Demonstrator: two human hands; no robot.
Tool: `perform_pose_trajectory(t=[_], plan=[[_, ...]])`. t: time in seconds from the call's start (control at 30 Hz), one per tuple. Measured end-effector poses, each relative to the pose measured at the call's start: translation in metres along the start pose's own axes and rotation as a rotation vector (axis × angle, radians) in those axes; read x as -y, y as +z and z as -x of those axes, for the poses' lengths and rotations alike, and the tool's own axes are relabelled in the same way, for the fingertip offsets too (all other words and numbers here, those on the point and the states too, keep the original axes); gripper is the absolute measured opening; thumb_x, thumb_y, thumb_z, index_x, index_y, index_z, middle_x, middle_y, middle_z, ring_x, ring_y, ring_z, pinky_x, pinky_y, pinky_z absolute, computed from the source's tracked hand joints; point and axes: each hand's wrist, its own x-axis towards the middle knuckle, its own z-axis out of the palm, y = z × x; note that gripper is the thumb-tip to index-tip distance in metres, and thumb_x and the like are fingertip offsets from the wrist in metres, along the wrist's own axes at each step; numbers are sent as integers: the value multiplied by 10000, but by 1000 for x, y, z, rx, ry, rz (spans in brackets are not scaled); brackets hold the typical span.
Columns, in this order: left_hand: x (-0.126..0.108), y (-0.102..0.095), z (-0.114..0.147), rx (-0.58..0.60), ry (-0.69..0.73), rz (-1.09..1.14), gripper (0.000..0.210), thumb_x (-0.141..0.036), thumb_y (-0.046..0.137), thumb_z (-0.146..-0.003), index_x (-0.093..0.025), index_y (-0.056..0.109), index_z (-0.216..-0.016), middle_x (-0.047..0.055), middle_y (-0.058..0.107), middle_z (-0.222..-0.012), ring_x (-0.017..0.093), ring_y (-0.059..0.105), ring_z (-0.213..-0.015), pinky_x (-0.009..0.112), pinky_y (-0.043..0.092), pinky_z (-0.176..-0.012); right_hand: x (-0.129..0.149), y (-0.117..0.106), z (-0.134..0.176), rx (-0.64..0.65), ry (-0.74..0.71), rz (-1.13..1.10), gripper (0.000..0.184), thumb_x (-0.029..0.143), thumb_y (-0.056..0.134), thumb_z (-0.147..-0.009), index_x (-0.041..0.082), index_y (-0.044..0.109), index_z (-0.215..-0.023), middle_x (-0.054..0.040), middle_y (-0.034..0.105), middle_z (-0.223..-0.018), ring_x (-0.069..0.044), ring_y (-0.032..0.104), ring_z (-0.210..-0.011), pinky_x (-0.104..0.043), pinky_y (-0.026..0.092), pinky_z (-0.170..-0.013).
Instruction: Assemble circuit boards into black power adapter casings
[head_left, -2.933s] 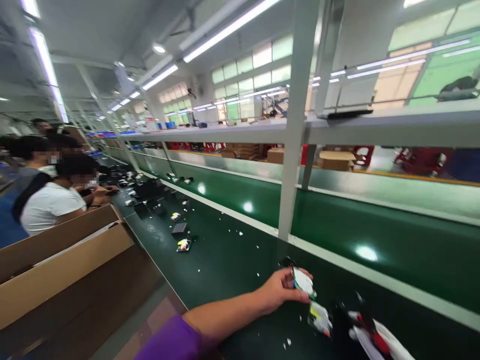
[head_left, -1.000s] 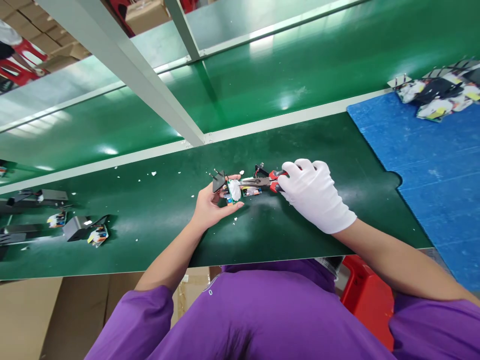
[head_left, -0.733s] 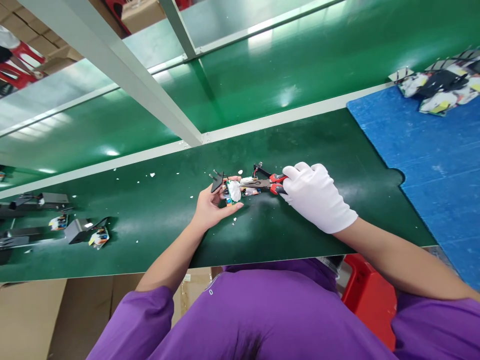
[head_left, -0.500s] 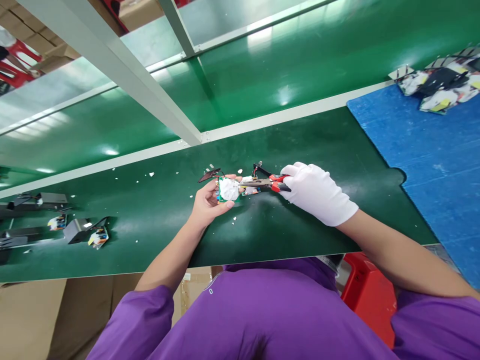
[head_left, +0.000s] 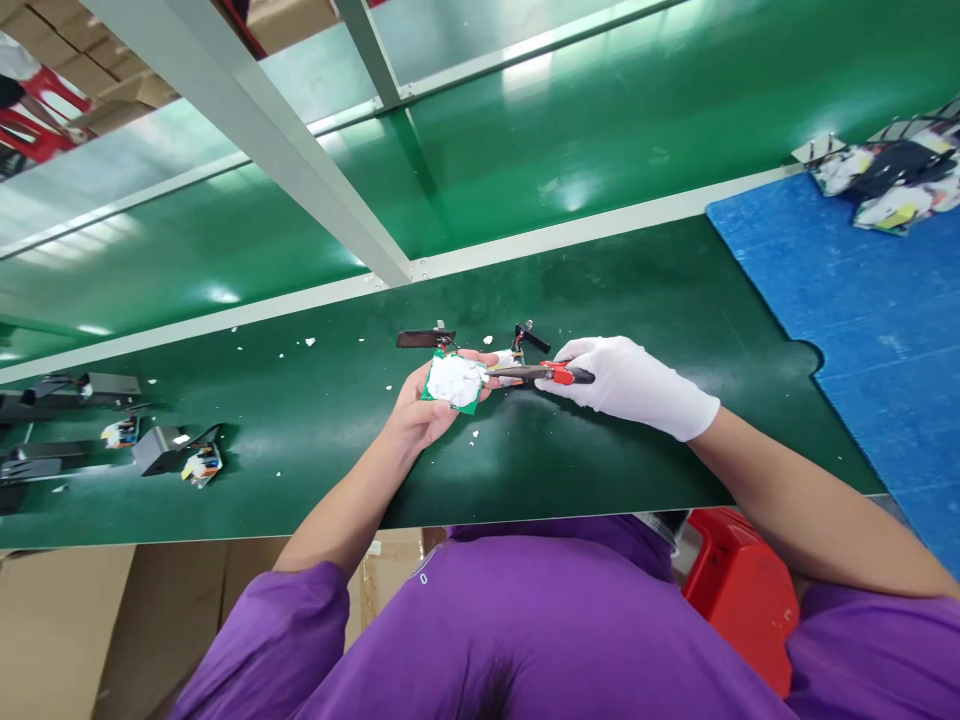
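Note:
My bare left hand [head_left: 421, 410] holds a small green circuit board [head_left: 452, 382] covered with white filler, just above the dark green bench [head_left: 600, 290]. A black plug plate [head_left: 421, 338] with pins sticks out from the board's far side. My right hand [head_left: 630, 385], in a white glove, grips red-handled pliers [head_left: 541, 373] whose jaws meet the board's right edge. A small black part with red wire [head_left: 527, 338] lies just beyond the pliers.
A blue mat [head_left: 855, 300] lies at the right, with a pile of boards and black plug parts [head_left: 889, 180] at its far end. Black housings and boards [head_left: 161, 450] sit at the left. White crumbs dot the bench. A grey frame post [head_left: 255, 130] crosses overhead. A red stool [head_left: 742, 590] stands below.
I looked down from the conveyor line to my hands. Over the last second the board turned so its white-filled face points up, and the plug plate swung flat.

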Motion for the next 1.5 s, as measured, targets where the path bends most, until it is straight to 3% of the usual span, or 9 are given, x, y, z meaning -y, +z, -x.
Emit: perform_pose_trajectory(t=[0.17, 0.3, 0.53, 0.67, 0.87, 1.17, 1.27, 1.37, 1.5], plan=[[1, -11, 0, 29, -67, -27, 659, -546, 841, -528, -186, 684, -1056, 182, 689, -1166, 374, 726, -946, 514, 621, -845, 2, -10, 2, 16, -2, -124, 345, 450, 620, -872, 188, 666, -652, -11, 697, -765, -113, 531, -525, -270, 395, -544], [-6, -17, 0, -32, -5, -36, 623, -556, 841, -533, -226, 701, -1042, 149, 617, -1328, 355, 715, -1010, 472, 630, -857, -9, -21, 0, -131, 54, -158, 426, 510, 567, -896, 191, 649, -625, -35, 685, -757, -134, 545, -550, -292, 409, -552], [-12, -8, -6, -94, 7, 37, 494, -392, 871, -581, -229, 713, -1020, 104, 685, -1255, 307, 681, -1140, 378, 613, -925, -40, -9, -15, -340, -5, 297, 281, 401, 606, -865, 189, 712, -715, -98, 701, -964, -278, 601, -918, -367, 448, -686], [-8, -6, -7, -157, 9, 75, 432, -306, 862, -600, -208, 702, -988, 94, 714, -1178, 279, 702, -1102, 366, 588, -967, -40, -7, -15, -404, -1, 501, 331, 417, 612, -861, 179, 679, -640, -120, 665, -952, -268, 573, -833, -363, 370, -602], [-6, -3, -7, -253, 43, 57, 399, -259, 857, -612, -180, 685, -963, 85, 733, -1058, 257, 734, -1009, 357, 597, -931, -37, -6, -12, -299, 184, 393, 213, 356, 602, -874, 194, 691, -767, -57, 665, -1050, -153, 566, -615, -306, 372, -512], [-8, 1, -8, -330, 89, 32, 364, -259, 912, -574, -165, 681, -839, 23, 723, -845, 182, 755, -814, 270, 622, -786, -47, -7, -9, -385, 48, 443, 189, 271, 596, -847, 146, 738, -857, -137, 602, -1367, -263, 710, -888, -351, 543, -658], [-9, 2, -7, -350, 121, -3, 353, -267, 909, -578, -163, 663, -809, 14, 714, -814, 177, 755, -785, 268, 625, -760, -46, -7, -8, -376, 53, 480, 194, 259, 596, -831, 162, 736, -923, -118, 527, -1466, -249, 707, -872, -341, 540, -615], [-11, 3, -7, -376, 126, -29, 388, -293, 910, -560, -167, 635, -804, 1, 700, -781, 174, 750, -746, 268, 626, -721, -45, -5, -8, -337, 74, 534, 149, 251, 594, -810, 179, 724, -826, -82, 472, -1522, -219, 690, -810, -309, 485, -518], [-14, 5, -7, -426, 128, -17, 394, -268, 893, -539, -173, 611, -799, -17, 692, -738, 156, 735, -678, 243, 615, -653, -38, -1, -8, -369, -6, 576, 196, 229, 580, -799, 182, 728, -918, -94, 544, -1448, -236, 685, -912, -290, 468, -527]])
